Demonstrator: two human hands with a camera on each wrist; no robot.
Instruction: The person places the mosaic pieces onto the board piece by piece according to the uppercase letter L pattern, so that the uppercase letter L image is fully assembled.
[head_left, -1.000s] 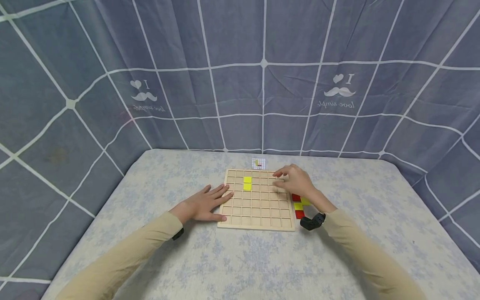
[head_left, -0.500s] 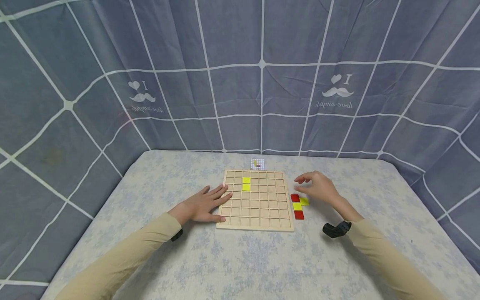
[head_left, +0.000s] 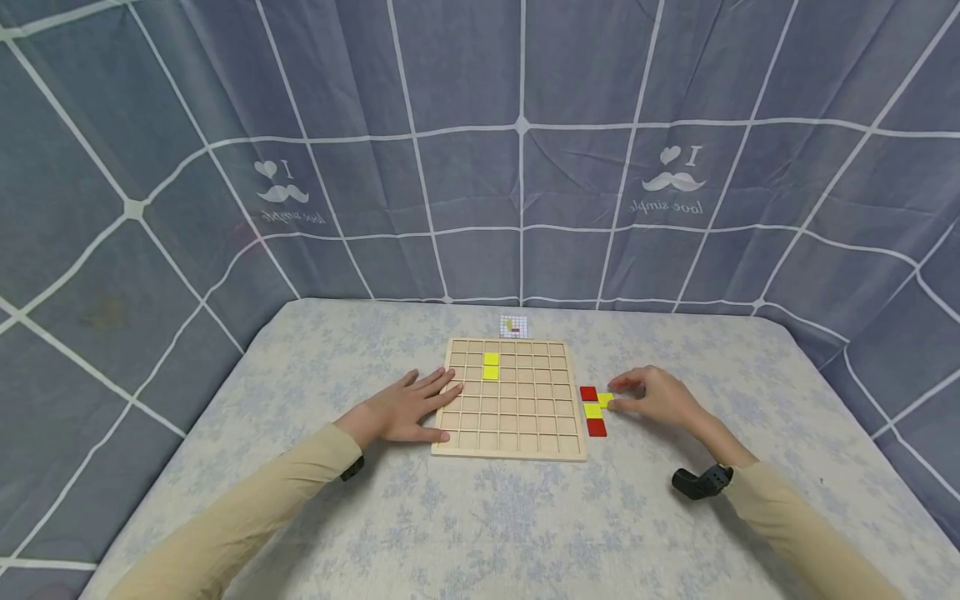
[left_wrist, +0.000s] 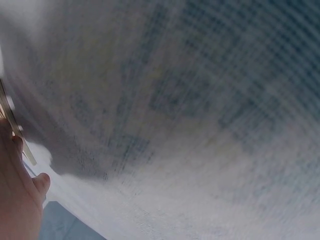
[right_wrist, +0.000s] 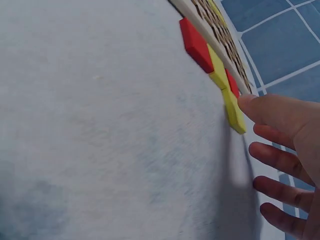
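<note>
A wooden grid board lies flat on the table, with two yellow tiles in neighbouring cells of one column. My left hand rests on the board's left edge, fingers spread. Beside the right edge lie two red tiles and a yellow tile, with another yellow tile touching them on the outer side. My right hand is over that outer tile, thumb and fingers apart around it. The right wrist view shows the thumb close to it; whether it touches I cannot tell.
A small printed pattern card lies behind the board. The table bears a pale flowered cloth. A blue-grey curtain with white lines hangs behind and at both sides.
My right hand has moved from above the board's upper right, rightward and down to the outer yellow tile. The left hand stays on the board's edge.
</note>
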